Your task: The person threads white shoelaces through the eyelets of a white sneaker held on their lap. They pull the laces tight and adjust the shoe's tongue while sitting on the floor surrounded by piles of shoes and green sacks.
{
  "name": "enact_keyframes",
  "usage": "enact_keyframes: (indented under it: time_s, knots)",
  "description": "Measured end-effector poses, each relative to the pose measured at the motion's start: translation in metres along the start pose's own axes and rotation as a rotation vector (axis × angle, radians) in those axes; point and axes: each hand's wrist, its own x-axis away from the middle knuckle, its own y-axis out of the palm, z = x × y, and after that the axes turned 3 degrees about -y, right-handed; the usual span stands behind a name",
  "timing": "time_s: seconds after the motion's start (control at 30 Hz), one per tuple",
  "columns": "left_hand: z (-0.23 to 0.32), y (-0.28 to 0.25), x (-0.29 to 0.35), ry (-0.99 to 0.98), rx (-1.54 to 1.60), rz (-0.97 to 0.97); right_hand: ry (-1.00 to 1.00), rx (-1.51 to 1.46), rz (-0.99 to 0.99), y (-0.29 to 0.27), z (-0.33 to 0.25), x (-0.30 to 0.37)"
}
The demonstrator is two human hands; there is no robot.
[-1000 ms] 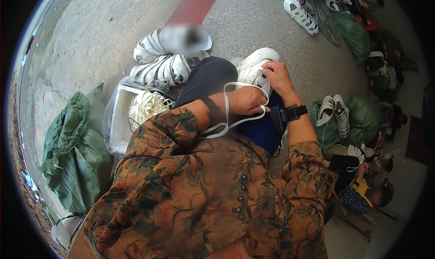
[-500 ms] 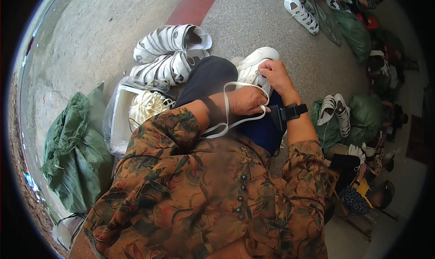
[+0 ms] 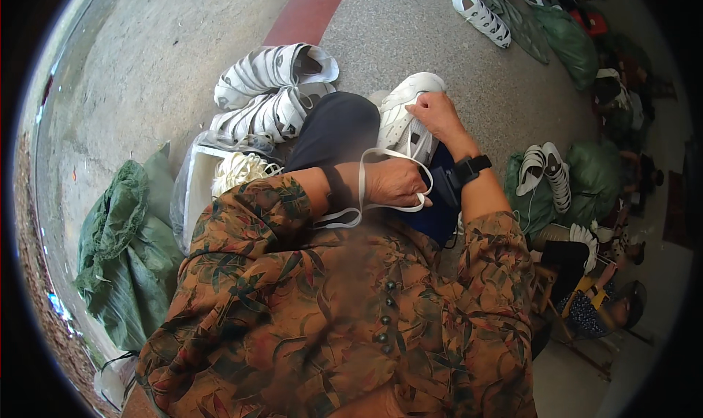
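A white sneaker [image 3: 394,119] rests by my knees with its toe pointing away from me. My right hand [image 3: 438,116] is closed in a pinch at the sneaker's upper, near the toe; what lies between its fingertips is too small to make out. My left hand [image 3: 399,184] is curled closed just below the shoe, gripping a flat white shoelace [image 3: 361,180]. The lace makes a wide loop over the back of this hand, and part of it trails toward my shirt. One stretch runs up to the shoe's opening.
Stacks of white shoe uppers [image 3: 256,74] lie left of my knee. Beside them, a white box [image 3: 192,180] in clear plastic holds a bundle of laces [image 3: 242,170]. A green sack [image 3: 121,249] stands at far left. At right are shoes [image 3: 543,173], green sacks and seated people.
My right hand has shifted slightly up and left along the shoe, its fingers curled tighter. The left hand sits a little lower, and the lace loop has slackened. The view has shifted slightly.
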Motion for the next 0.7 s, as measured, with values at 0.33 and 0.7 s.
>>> enact_keyframes:
  time_s: [0.33,0.7]
  knots:
    - [0.022,-0.007,0.001,0.047,0.067,-0.046,0.018,-0.547,0.070,0.003,0.024,-0.001]
    - [0.046,-0.027,-0.006,0.165,-0.179,0.241,-0.010,-0.469,0.424,0.024,0.023,0.079]
